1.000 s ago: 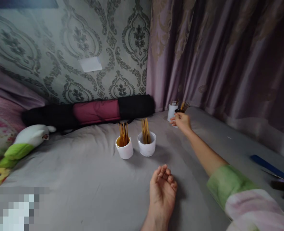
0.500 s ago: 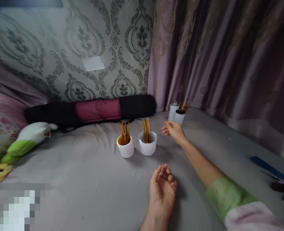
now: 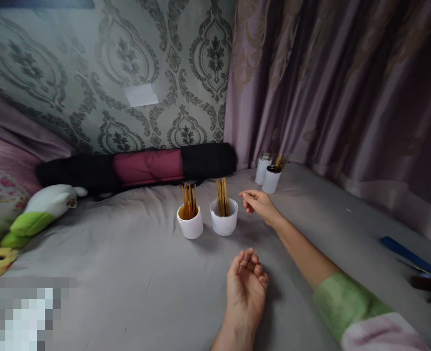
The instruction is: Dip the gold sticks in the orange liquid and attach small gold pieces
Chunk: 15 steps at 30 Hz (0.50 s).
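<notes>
My right hand hovers just right of a white cup holding thin wooden sticks. Its fingers are loosely bent, and no object shows in them. Nearer to me, my left hand rests palm up on the grey sheet, fingers half curled around nothing. Left of the first cup stands another white cup with an orange-yellow inside, which also contains thin sticks. Behind my right hand are a white cup with a dark inside and a taller white container, both with sticks in them.
A long black and maroon roll lies along the wall. Plush toys sit at the left. On the right are a blue strip-like object and a dark item. A purple curtain hangs behind.
My right hand has moved slightly left and down, away from the rear containers and closer to the near cup. My left hand and the cups stay in place.
</notes>
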Tool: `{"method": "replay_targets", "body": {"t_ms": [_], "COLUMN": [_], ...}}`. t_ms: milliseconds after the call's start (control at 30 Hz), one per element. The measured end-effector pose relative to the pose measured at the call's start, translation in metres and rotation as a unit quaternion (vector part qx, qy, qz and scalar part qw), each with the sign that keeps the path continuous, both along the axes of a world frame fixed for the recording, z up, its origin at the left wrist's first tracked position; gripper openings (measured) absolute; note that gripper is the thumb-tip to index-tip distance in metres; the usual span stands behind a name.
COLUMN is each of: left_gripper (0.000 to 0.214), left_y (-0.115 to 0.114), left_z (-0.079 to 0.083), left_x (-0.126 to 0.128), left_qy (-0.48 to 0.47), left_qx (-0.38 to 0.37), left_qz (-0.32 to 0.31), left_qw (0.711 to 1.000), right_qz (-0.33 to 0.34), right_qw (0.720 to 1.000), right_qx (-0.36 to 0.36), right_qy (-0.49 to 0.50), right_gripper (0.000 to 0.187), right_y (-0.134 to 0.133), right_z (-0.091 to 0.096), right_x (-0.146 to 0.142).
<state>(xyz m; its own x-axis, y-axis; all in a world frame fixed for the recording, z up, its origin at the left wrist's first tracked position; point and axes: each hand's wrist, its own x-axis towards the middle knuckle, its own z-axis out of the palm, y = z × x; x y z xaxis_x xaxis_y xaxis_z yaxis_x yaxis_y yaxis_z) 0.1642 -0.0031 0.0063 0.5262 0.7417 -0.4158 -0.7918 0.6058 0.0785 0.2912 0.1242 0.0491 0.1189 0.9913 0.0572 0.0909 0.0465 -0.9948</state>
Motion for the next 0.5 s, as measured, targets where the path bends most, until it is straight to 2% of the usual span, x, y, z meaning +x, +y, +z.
{"method": "replay_targets", "body": {"t_ms": [500], "left_gripper": [0.017], "left_y": [-0.0004], "left_z": [-0.0003], "left_x": [0.0002], "left_qy": [0.000], "left_qx": [0.002], "left_qz": [-0.001], "left_qw": [1.000], "right_qz": [0.100], "right_qw": [0.995], "right_qx": [0.003], "right_qy": [-0.007], "right_gripper": [0.035], "right_y": [-0.0101], "right_z": [0.0052], "right_x": [-0.0051]}}
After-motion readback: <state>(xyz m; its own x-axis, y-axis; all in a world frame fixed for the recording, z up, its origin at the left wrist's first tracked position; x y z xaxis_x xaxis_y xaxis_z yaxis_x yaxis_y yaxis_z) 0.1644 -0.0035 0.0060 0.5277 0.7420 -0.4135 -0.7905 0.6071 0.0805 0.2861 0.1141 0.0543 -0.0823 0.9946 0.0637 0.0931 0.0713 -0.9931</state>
